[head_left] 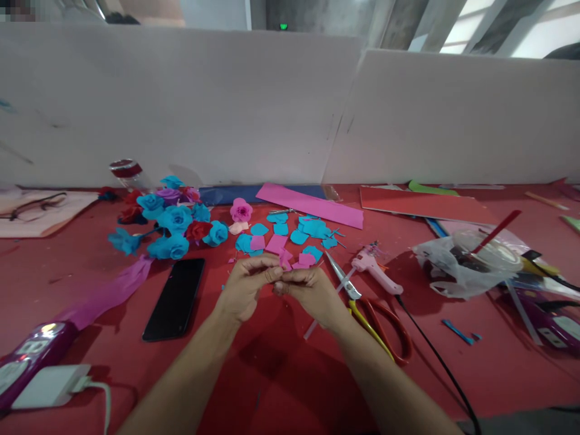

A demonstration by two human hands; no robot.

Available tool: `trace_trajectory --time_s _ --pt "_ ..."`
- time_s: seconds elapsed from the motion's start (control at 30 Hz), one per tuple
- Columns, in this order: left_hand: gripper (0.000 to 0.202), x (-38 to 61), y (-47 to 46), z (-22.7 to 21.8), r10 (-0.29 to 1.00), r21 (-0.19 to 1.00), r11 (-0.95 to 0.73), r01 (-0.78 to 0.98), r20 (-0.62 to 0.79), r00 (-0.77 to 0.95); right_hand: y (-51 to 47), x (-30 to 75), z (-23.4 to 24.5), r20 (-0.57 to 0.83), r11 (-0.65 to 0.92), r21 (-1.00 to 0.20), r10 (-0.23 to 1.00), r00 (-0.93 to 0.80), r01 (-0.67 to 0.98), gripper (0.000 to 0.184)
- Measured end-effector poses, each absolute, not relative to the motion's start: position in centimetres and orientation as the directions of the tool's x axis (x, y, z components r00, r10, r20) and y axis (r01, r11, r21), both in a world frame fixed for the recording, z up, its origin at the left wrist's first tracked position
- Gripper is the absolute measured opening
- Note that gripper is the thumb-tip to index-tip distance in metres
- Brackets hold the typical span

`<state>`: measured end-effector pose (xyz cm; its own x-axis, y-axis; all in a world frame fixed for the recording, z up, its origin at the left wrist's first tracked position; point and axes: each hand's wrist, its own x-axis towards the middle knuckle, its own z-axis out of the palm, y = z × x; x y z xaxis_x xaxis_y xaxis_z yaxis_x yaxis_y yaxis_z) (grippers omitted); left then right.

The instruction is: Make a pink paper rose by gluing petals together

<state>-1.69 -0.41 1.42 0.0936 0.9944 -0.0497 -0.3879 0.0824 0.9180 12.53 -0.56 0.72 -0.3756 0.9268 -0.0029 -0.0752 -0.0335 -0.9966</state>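
My left hand [249,284] and my right hand [315,293] meet over the middle of the red table, fingertips pinched together. Between them a small pink paper piece [284,258] sticks up, partly hidden by the fingers. Just beyond lie loose blue paper petals [313,226] and pink paper squares [276,243]. A finished pink paper flower [241,210] sits behind them. Right of my right hand are scissors [380,329] with red and yellow handles and a pink glue gun [378,272] with a clear glue stick in it.
Left stand a bunch of paper flowers [174,219], a black phone [174,299] and a purple power strip [38,347] with a white charger [52,386]. Pink paper [312,206] and red sheets [421,203] lie behind. A cup in a plastic bag [453,275] stands right.
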Motion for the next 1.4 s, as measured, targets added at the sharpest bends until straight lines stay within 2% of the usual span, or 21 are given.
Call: trace_trajectory --time_s 0.17,0.33,0.43,0.5,0.63,0.8,1.0,1.2,1.3,1.4 --pt "0.01 -1.47 -0.47 1.44 0.995 0.915 0.099 -0.391 -0.094 0.033 -0.62 12.3 0.69 0.008 -0.01 -0.999 0.93 -0.368 -0.048 0.013" --pt "0.01 -1.48 -0.54 1.28 0.995 0.933 0.096 -0.347 -0.085 0.046 -0.55 12.18 0.69 0.04 0.037 -0.999 0.947 -0.317 -0.016 0.01" --pt "0.016 -1.49 -0.46 1.21 0.995 0.93 0.087 -0.358 -0.096 -0.007 -0.59 12.23 0.78 0.042 0.049 -0.999 0.958 -0.285 0.016 0.01" --pt "0.013 -1.52 -0.4 1.19 0.997 0.93 0.061 -0.363 -0.076 -0.025 -0.64 12.27 0.7 0.042 0.054 -0.998 0.963 -0.265 0.037 0.012" --pt "0.006 -1.63 -0.32 1.21 0.999 0.94 0.034 -0.338 -0.038 -0.004 -0.72 12.29 0.38 0.049 0.075 -0.993 0.967 -0.25 0.096 0.016" --pt "0.008 -1.66 -0.11 1.1 0.996 0.925 0.092 -0.368 -0.091 0.02 -0.78 12.21 0.41 0.07 0.107 -0.983 0.969 -0.235 0.149 0.015" --pt "0.016 -1.7 0.0 0.92 0.981 0.874 0.19 -0.447 -0.182 0.061 -0.78 12.26 0.63 0.058 0.095 -0.99 0.95 -0.307 0.108 0.016" --pt "0.016 -1.61 -0.19 1.37 0.969 0.846 0.238 -0.477 -0.17 0.18 -0.87 12.19 0.4 0.04 0.079 -0.993 0.92 -0.39 0.084 0.018" --pt "0.015 -1.55 -0.15 1.39 0.972 0.862 0.227 -0.453 -0.173 0.159 -0.83 12.17 0.43 0.042 0.079 -0.993 0.931 -0.362 0.09 0.017" --pt "0.015 -1.46 -0.23 1.18 0.983 0.875 0.185 -0.447 -0.172 0.069 -0.75 12.17 0.47 0.049 0.085 -0.99 0.952 -0.301 0.109 0.016"
